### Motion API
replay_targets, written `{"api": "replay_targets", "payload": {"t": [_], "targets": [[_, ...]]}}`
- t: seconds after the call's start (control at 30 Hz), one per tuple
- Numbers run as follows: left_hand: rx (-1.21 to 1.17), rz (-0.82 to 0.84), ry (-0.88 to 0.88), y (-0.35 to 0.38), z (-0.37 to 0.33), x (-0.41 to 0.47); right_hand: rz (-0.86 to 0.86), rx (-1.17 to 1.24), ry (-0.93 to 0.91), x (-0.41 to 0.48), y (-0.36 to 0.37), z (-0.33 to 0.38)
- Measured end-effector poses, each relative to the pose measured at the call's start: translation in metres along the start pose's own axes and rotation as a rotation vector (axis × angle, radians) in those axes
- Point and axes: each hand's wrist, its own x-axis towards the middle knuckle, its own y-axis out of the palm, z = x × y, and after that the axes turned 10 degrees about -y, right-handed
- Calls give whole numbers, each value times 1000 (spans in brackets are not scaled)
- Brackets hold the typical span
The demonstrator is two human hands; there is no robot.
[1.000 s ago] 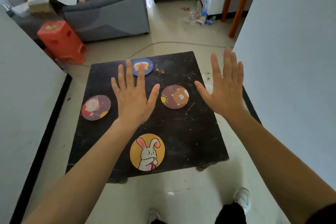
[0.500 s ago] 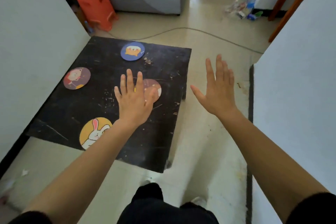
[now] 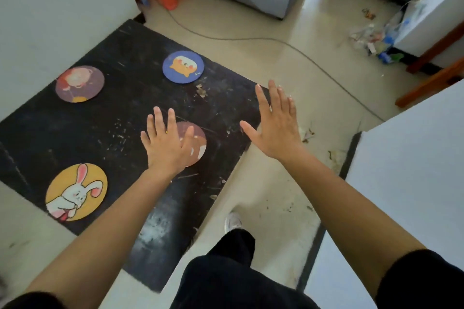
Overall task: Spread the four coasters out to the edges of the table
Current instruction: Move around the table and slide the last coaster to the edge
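Black scuffed bench [image 3: 75, 133] carries 4 round picture coasters; the left hand [image 3: 165, 144], fingers spread, partly covers the brown coaster [image 3: 197, 143], while the right hand [image 3: 275, 124] hovers spread, empty.

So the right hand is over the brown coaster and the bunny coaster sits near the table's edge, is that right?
Not quite. In the head view the left hand is over the brown coaster, not the right hand. The bunny coaster does sit near the table's edge.
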Motion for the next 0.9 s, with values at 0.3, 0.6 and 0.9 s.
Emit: {"api": "replay_targets", "payload": {"t": [0.3, 0.6, 0.9], "targets": [[-188, 206, -390, 13, 7, 27, 255, 49, -294, 120, 20, 0], [-698, 258, -997, 49, 17, 5, 550, 211, -572, 192, 86, 79], [-1267, 49, -1533, 89, -5, 4, 824, 466, -359, 171, 159, 98]]}}
